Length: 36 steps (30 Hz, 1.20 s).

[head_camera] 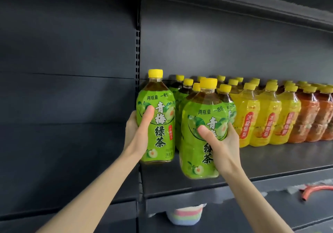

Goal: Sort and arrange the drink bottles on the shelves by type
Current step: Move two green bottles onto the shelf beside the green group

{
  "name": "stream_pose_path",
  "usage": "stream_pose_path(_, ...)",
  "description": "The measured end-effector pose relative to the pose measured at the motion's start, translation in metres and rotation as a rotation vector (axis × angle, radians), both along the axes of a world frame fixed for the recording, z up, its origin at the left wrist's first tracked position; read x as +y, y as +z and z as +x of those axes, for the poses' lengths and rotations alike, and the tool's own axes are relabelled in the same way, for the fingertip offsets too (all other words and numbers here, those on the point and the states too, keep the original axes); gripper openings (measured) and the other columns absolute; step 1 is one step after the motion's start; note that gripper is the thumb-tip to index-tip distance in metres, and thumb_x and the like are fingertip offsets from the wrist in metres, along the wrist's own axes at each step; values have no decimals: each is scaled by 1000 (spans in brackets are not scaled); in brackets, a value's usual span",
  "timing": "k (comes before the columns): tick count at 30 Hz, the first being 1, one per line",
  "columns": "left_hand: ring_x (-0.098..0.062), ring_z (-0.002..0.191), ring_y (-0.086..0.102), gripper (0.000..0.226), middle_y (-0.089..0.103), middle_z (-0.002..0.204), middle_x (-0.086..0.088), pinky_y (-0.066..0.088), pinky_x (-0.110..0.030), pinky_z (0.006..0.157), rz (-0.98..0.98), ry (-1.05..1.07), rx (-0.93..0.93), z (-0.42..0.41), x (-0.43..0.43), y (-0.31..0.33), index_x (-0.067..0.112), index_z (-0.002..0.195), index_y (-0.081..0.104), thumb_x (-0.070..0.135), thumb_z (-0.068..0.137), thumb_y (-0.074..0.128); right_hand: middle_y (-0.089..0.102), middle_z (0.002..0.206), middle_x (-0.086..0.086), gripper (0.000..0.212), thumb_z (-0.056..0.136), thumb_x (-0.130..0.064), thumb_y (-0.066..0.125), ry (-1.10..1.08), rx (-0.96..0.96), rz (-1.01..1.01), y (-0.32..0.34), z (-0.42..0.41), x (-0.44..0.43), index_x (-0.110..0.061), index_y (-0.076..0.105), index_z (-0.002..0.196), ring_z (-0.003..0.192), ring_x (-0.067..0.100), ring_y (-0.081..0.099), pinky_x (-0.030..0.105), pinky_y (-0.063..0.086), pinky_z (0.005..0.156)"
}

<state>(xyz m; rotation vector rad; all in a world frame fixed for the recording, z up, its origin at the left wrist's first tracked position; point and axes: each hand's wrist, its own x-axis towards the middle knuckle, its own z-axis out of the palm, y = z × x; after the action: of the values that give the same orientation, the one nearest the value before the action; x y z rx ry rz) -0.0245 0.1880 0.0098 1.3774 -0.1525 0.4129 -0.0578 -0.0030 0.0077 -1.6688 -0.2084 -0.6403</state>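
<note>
The left grip (137,130) is curled round a green tea bottle (159,123), which is upright at the left end of the shelf (270,160), with the thumb across its label. The right grip (222,142) wraps a second green bottle (196,153), slightly tilted at the shelf's front edge; I cannot tell whether its base touches the shelf. Further back on the shelf stand more green bottles (182,93), and toward its right end are yellow bottles (266,117) and orange bottles (306,121).
</note>
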Motion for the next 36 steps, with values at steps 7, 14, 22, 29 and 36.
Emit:
stream_pose_path(7,-12,99,66,69,69,107,3,52,-41,89,47,183,20,-7,-34,-18,26,113,57,73,63,56,41,150,1,135,38,-79,68,105,88,-8,-13,24,-40,-15,29,150,138,20,38,35,26,113)
stream_pose_path(14,1,91,65,60,68,105,8,49,-22,75,97,279,35,-10,-46,-27,24,115,56,63,70,57,43,149,2,134,37,-77,69,184,141,37,-22,36,-48,-14,29,149,138,21,39,38,29,114)
stream_pose_path(22,19,84,57,43,55,108,19,47,-6,68,248,194,50,6,-34,-32,26,124,34,44,89,52,42,150,7,134,40,-77,68,149,109,50,-28,42,-43,-10,29,149,138,25,38,47,30,115)
stream_pose_path(29,17,83,58,39,57,106,17,45,-4,63,258,173,54,36,-29,-32,19,125,40,36,93,51,49,145,9,137,38,-90,66,83,86,61,-33,45,-39,-9,35,145,134,27,44,52,37,110)
stream_pose_path(36,-8,106,60,49,60,118,5,51,-23,80,153,162,62,67,-34,-34,19,134,41,40,92,53,51,142,7,137,39,-88,67,77,94,52,-34,44,-37,-9,33,146,132,24,47,49,37,110)
